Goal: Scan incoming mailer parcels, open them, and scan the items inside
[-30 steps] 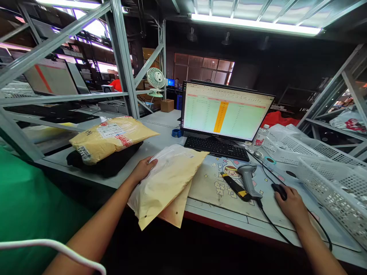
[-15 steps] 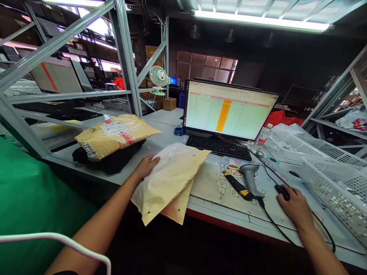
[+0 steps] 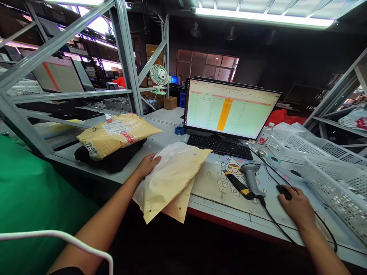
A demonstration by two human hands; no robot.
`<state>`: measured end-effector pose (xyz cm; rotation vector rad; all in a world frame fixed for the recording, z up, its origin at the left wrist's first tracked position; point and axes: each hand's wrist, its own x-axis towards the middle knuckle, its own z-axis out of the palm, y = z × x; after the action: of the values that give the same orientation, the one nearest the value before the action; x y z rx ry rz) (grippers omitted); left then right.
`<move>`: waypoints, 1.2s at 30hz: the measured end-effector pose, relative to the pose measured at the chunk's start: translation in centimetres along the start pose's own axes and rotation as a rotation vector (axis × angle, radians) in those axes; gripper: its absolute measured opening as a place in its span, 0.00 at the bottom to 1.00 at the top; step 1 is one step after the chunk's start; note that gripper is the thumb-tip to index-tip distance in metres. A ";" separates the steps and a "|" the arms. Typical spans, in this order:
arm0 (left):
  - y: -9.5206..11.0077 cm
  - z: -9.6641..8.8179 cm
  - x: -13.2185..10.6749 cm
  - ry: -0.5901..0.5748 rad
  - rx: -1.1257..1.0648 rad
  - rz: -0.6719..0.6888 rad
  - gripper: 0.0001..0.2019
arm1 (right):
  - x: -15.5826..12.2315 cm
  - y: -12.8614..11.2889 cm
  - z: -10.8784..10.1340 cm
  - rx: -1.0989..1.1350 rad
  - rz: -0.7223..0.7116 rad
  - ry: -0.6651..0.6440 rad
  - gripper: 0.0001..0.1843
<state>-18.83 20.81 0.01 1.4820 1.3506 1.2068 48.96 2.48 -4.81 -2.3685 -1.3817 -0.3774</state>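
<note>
My left hand (image 3: 148, 165) rests on the left edge of a cream padded envelope (image 3: 169, 177), fingers curled over it. That envelope lies on a second one (image 3: 179, 204), and both overhang the desk's front edge. My right hand (image 3: 296, 206) sits closed over a black computer mouse (image 3: 285, 191) at the right. Between the hands stands a grey barcode scanner (image 3: 250, 177) with a black cable, beside a black and yellow utility knife (image 3: 236, 185). Behind them are a black keyboard (image 3: 219, 146) and a monitor (image 3: 231, 109) showing a spreadsheet.
A yellow parcel (image 3: 117, 133) lies on a black bundle (image 3: 110, 158) at the left. White plastic baskets (image 3: 329, 172) fill the right side. Metal shelving posts (image 3: 126, 57) rise at the left. A water bottle (image 3: 264, 135), a blue tape roll (image 3: 179, 130) and a small fan (image 3: 158, 78) stand further back.
Both hands keep their places on the envelope and the mouse. Only the view has drifted slightly left.
</note>
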 end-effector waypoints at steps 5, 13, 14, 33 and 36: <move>-0.1 0.0 0.0 -0.003 -0.019 0.000 0.53 | 0.1 0.1 0.3 0.017 -0.030 0.039 0.36; 0.3 0.1 -0.3 -0.004 -0.031 -0.033 0.55 | 0.1 0.2 0.4 0.021 -0.013 0.029 0.37; 0.3 0.1 -0.3 -0.003 -0.028 -0.031 0.55 | 0.1 0.2 0.4 0.023 -0.014 0.030 0.37; 0.3 0.1 -0.2 -0.001 -0.033 0.010 0.50 | -0.1 -0.7 -0.1 0.027 -0.001 0.018 0.40; 0.5 0.2 -0.3 -0.002 -0.057 -0.010 0.50 | -0.2 -0.7 0.0 0.037 -0.010 0.022 0.40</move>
<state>-18.54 20.47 0.36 1.4347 1.3103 1.2269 48.29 2.66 -4.78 -2.3211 -1.3794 -0.3766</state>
